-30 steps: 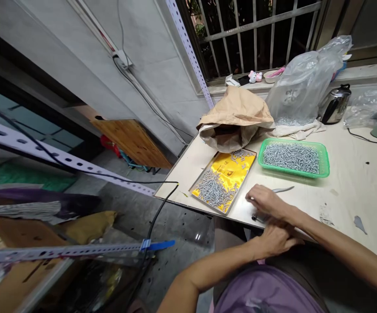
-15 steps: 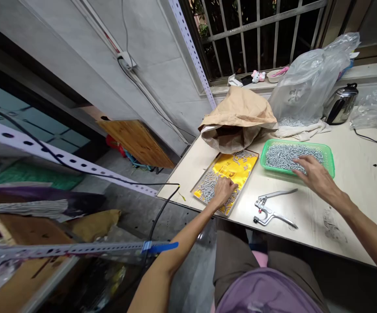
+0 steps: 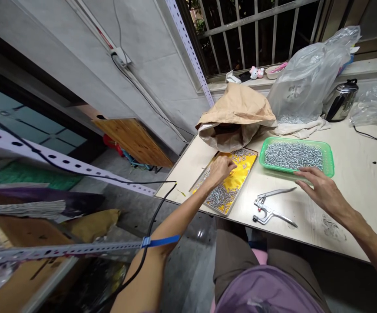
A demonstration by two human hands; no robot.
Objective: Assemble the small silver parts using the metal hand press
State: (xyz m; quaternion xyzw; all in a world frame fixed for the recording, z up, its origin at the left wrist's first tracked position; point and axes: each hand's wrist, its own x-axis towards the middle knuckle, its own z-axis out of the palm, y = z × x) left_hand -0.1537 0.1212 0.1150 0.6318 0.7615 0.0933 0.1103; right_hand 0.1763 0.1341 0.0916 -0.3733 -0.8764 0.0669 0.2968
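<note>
My left hand [image 3: 220,169] is closed, its fingers curled down over the middle of a shallow tray [image 3: 240,190] lined with yellow cloth. Whatever it may hold is hidden. Small silvery metal pieces, like screws [image 3: 220,196], lie in a heap at the tray's near end, with a smaller group at the far end. My right hand [image 3: 320,187] is open and holds nothing, fingers apart, at the near edge of a green plastic basket [image 3: 269,167]. Similar metal pieces [image 3: 292,155] fill the basket. Between the hands, metal hand pliers [image 3: 268,208] lie on the table with handles spread.
Behind the tray lies an open brown paper bag [image 3: 237,104]. Further right are a clear plastic bag [image 3: 305,82], a white cloth [image 3: 302,128] and a steel kettle [image 3: 341,100]. A black cable [image 3: 157,213] and perforated metal bar [image 3: 77,250] cross the left side.
My left hand has moved away from me across the tray, uncovering the near heap. My right hand has drawn back from above the basket's pieces to its near edge.
</note>
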